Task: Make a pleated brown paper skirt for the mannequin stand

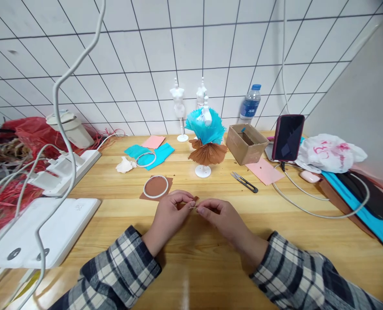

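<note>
Near the middle of the table, my left hand (174, 212) and my right hand (222, 216) almost meet, each in a closed pinch. A thin pale strand (194, 208) runs between the fingertips; I cannot make out whether it is thread or wire. A small brown piece (196, 198) peeks out behind the fingers, mostly hidden. Just beyond my left hand, a white ring (145, 192) lies on a brown square sheet (169, 185). Farther back, a white mini dress form (203, 171) wears pleated blue paper (210, 129) above pleated brown paper (209, 153).
Thread snips (244, 182) lie right of centre, near a cardboard box (243, 148) and an upright phone (288, 137). Blue sheets (161, 155) with another ring lie back left. A power strip (62, 176) and white power banks (42, 228) stand left, with a cable hanging in front.
</note>
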Demonstrator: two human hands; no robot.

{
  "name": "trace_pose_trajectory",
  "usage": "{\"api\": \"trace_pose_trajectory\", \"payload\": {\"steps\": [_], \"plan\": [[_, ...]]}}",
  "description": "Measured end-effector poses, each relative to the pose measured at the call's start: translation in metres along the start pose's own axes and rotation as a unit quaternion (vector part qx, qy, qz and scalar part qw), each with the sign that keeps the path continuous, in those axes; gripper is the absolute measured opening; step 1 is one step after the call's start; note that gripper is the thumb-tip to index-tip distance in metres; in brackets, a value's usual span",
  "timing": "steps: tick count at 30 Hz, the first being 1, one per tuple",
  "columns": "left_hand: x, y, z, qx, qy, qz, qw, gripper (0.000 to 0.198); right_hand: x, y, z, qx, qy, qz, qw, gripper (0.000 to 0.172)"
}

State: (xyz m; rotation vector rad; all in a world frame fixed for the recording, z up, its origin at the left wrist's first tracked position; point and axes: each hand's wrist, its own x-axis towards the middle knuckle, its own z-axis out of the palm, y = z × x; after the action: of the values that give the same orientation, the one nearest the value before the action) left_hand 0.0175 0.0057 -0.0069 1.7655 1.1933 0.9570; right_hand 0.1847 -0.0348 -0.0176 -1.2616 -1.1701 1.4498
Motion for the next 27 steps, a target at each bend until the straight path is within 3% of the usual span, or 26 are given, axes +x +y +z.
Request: {"api": "trace_pose_trajectory", "payload": {"steps": [5,15,21,27], "plan": [[-0.002,0.002,0.003,0.001,0.007,-0.008,1.000,0.014,-0.001,-0.001,0.003,0.099,0.040,0.073,0.992,0.039],[-0.008,0.008,0.004,0.028,0.037,0.025,0.999,0.013,0.001,0.003,0.015,0.039,0.127,0.036,0.991,0.033],[-0.010,0.012,0.005,0.069,0.047,0.065,0.994,0.013,0.000,0.004,0.014,0.041,0.097,0.011,0.994,0.032],[-0.010,0.012,0.001,0.070,0.036,0.056,0.995,0.013,-0.002,0.001,0.011,0.050,0.060,0.015,0.997,0.037]]}}
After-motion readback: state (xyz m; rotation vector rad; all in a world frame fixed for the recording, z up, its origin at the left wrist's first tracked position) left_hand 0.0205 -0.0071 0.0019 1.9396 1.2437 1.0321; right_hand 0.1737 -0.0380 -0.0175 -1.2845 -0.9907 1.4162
